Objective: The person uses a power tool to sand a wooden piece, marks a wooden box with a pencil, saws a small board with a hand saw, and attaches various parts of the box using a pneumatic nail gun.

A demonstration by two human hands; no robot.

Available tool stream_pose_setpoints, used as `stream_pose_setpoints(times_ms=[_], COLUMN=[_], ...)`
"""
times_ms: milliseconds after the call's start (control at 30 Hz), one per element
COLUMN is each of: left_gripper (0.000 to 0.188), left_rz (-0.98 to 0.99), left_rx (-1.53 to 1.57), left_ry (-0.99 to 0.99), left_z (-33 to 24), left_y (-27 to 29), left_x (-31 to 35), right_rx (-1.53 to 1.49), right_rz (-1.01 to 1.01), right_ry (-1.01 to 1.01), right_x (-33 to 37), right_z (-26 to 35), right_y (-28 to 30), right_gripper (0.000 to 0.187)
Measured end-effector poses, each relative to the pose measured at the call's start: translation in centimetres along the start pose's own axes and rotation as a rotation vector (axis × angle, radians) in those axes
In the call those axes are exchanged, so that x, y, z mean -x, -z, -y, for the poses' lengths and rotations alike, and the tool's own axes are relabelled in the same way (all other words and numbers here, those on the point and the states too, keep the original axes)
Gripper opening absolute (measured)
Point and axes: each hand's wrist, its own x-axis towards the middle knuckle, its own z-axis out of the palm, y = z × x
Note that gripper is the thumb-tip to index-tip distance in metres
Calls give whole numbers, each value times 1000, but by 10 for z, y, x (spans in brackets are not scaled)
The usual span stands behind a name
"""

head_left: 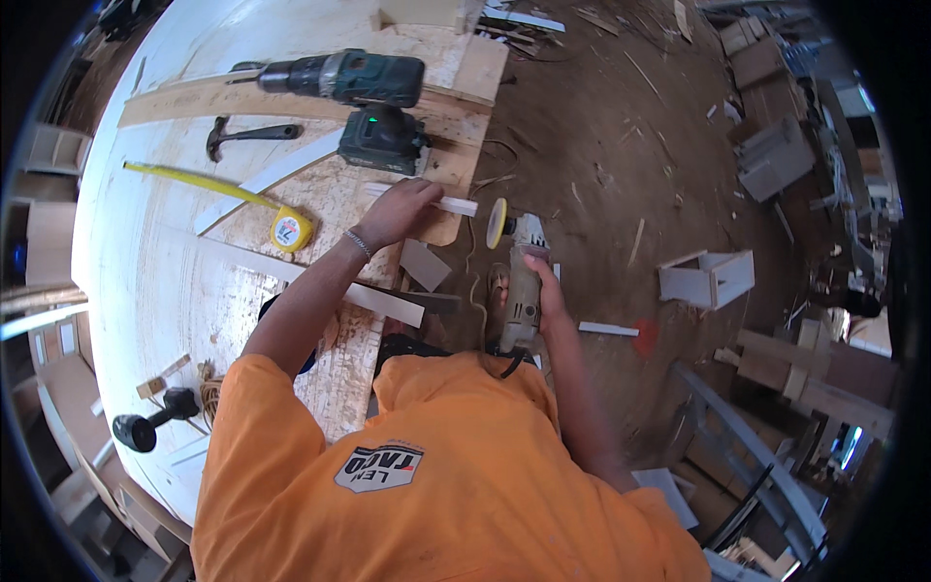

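The left hand (396, 211) presses a thin white strip (448, 204) flat at the surface (155, 262) edge, just below the drill (364, 97), its end jutting past the edge. The right hand (543, 291) is clenched around the grinder (519, 281), whose disc (497, 223) stands just right of that end. A clean pass likely wants firm downward pressure, fingers back from the disc, and light, square contact.

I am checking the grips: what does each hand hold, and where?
Left hand presses a white wood strip near its middle; right hand grips the angle grinder by its body.
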Motion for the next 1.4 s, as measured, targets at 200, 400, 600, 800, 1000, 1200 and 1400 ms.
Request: stream_pose_setpoints(times_ms=[200, 400, 600, 800, 1000, 1200, 1400], left_gripper=[26, 26, 27, 27, 26, 28, 30], left_rz=[-90, -83, -94, -73, -81, -78, -98], left_rx=[107, 76, 96, 81, 83, 64, 76], left_ry=[18, 2, 9, -3, 7, -2, -17], left_z=[-13, -10, -6, -4, -4, -4, -1], left_y=[-6, -10, -13, -11, -13, -12, -16], left_x=[3, 2, 2, 3, 3, 2, -1], right_rx=[19, 27, 87, 64, 43, 55, 53], right_rz=[56, 60, 70, 32, 58, 33, 55], right_ry=[39, 41, 40, -9, -11, 12, 6], right_x=[6, 3, 2, -4, -7, -5, -8], right_z=[0, -7, -4, -8, -11, -14, -8], right_y=[-7, -18, -22, -17, -17, -21, -17], right_gripper=[49, 49, 53, 49, 49, 47, 52])
